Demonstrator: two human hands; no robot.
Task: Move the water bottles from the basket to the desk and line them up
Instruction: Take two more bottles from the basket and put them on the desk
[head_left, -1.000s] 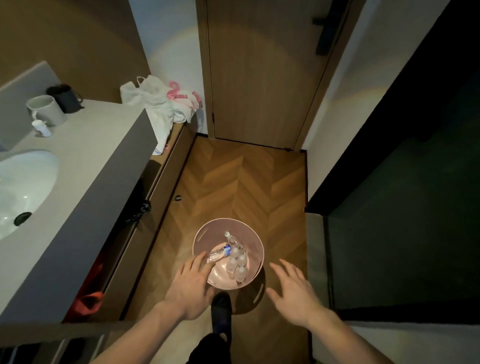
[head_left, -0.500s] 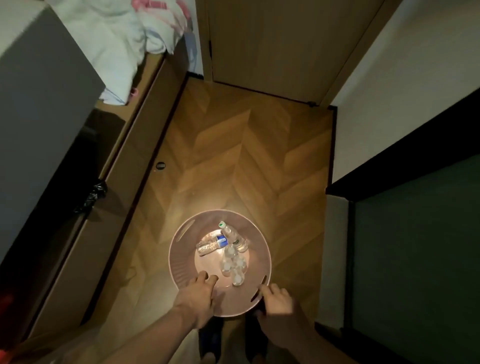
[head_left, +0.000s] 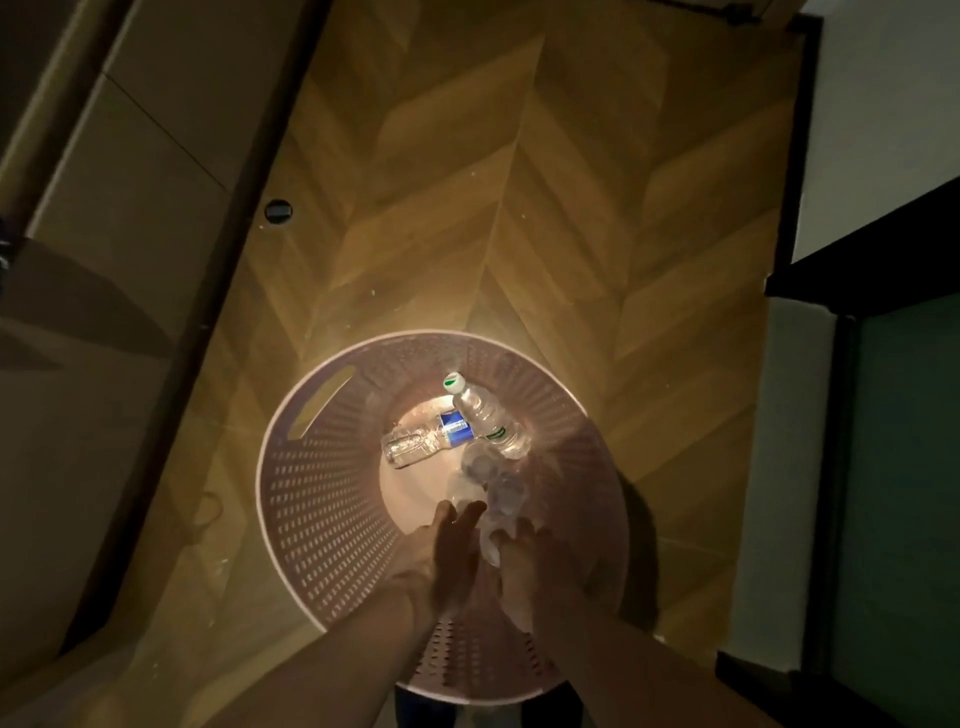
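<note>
A clear bottle stands between my two hands in the near part of the pink basket, its long axis pointing up toward my head, so that I look down almost along it. It belongs to a tight cluster of upright bottles ranged away from me toward the basket's middle. My left hand lies against the bottle's left side, fingers straight and pointing into the basket; my right hand curls in from the right. Both appear to touch it, but in this dim light I cannot tell whether either has closed round it, or whether the grip takes in one bottle or two.

Beyond the cluster a green-capped bottle leans tilted, cap toward the far rim, and a blue-labelled bottle lies flat on the basket's floor, its axis running left to right across my view. Both are farther from my hands than the upright ones.

The basket sits on the herringbone wood floor, with a cabinet front to my left. No desk is in sight, and I judge that no bottle has yet left the basket. The lift ought to go straight up along the bottle's own axis, clear of its neighbours.
</note>
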